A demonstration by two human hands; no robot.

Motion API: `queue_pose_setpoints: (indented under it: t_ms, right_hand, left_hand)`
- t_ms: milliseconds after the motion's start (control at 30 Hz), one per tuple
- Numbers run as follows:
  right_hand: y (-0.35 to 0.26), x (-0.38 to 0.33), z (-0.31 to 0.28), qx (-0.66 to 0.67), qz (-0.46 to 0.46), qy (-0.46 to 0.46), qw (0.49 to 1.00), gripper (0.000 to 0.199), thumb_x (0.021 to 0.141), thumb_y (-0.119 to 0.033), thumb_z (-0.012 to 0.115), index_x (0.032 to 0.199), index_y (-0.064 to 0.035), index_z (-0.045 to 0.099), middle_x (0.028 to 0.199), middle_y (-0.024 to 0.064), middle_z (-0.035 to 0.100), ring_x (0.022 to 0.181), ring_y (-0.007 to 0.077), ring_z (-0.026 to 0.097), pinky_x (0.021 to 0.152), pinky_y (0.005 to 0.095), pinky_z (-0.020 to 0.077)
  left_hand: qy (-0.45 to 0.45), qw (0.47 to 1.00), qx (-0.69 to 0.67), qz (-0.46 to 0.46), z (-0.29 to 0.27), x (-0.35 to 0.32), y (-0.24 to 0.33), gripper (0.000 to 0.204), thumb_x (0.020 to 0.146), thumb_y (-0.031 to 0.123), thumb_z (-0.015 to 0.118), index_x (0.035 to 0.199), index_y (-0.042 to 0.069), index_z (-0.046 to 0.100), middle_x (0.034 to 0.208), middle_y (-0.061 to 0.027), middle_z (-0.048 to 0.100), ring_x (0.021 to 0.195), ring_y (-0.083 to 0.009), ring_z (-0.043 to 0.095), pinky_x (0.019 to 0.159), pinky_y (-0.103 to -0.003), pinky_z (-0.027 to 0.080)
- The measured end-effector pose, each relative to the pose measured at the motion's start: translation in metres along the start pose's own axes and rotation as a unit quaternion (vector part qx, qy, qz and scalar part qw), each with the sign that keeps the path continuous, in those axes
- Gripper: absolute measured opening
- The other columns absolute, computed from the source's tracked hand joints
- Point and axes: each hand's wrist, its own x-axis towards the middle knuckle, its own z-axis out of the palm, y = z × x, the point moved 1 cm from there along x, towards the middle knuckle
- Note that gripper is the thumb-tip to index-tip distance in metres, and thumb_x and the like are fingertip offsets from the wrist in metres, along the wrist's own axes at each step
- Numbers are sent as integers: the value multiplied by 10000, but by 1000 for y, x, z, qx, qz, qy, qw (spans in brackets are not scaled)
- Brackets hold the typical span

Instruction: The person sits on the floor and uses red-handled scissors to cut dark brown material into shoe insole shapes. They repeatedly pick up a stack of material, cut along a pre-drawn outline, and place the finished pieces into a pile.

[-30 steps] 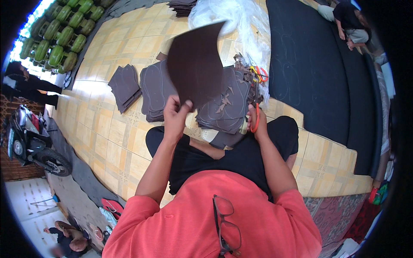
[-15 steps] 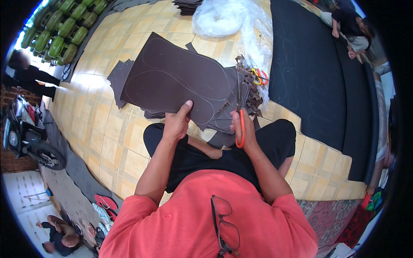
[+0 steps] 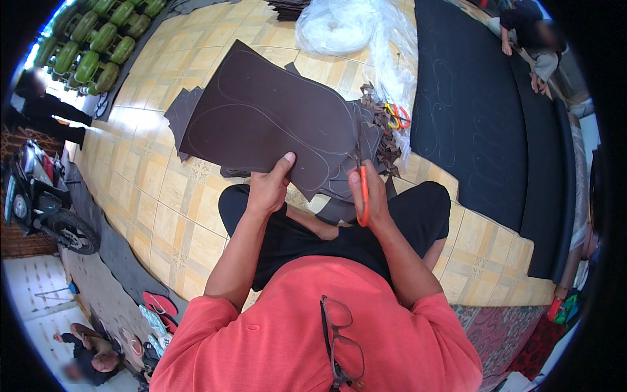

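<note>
I sit cross-legged on a yellow tiled floor. My left hand [image 3: 269, 188] grips the near edge of a large dark brown sheet [image 3: 261, 117] marked with faint sole-shaped outlines, held flat above my lap. My right hand [image 3: 366, 193] is closed on orange-handled scissors [image 3: 363, 196], whose blades point away from me into the sheet's right side. Stacks of cut brown pieces [image 3: 186, 114] lie on the floor under and beyond the sheet.
Brown offcuts and a spare pair of red and yellow scissors [image 3: 395, 116] lie to the right by a clear plastic bag [image 3: 353, 26]. A long black mat [image 3: 483, 124] runs along the right. Green gas cylinders [image 3: 98, 32] stand far left; other people sit nearby.
The sheet was held upright a second ago and has been laid flat and spread out. My right hand with the scissors has come up to its right side.
</note>
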Motion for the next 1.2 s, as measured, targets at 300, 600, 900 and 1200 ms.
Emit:
queue_pose_setpoints:
  t_ms: [300, 600, 900, 1200]
  right_hand:
    - [12, -13, -7, 41, 132, -106, 985, 459, 1003, -425, 450, 829, -13, 554, 554, 8, 468, 455, 86, 498, 427, 244, 413]
    - [16, -4, -1, 73, 92, -82, 990, 498, 1008, -444, 416, 854, 6, 563, 549, 9, 457, 418, 97, 462, 407, 247, 389]
    - [16, -4, -1, 104, 137, -66, 983, 438, 1017, -407, 416, 945, -1, 565, 650, 27, 501, 521, 98, 513, 492, 242, 439]
    - [4, 19, -10, 18, 54, -45, 997, 270, 972, -255, 553, 937, 4, 484, 829, 197, 591, 773, 372, 589, 701, 425, 461]
  left_hand:
    - [10, 999, -32, 15, 1, 0, 11, 397, 903, 35, 636, 1277, 17, 504, 1192, -94, 584, 1111, -219, 576, 933, -362, 486]
    - [8, 1000, -5, -20, -9, -7, 4, 410, 886, 63, 664, 1264, 8, 515, 1185, -93, 588, 1102, -219, 574, 927, -361, 484]
    - [-17, 983, 77, -168, -43, -11, 33, 592, 703, 37, 684, 1267, -26, 516, 1117, -115, 619, 1059, -244, 595, 946, -367, 465]
    - [-77, 946, 217, -229, -41, -24, 35, 704, 616, 93, 733, 1285, -20, 545, 1151, -90, 622, 1050, -216, 572, 987, -313, 405]
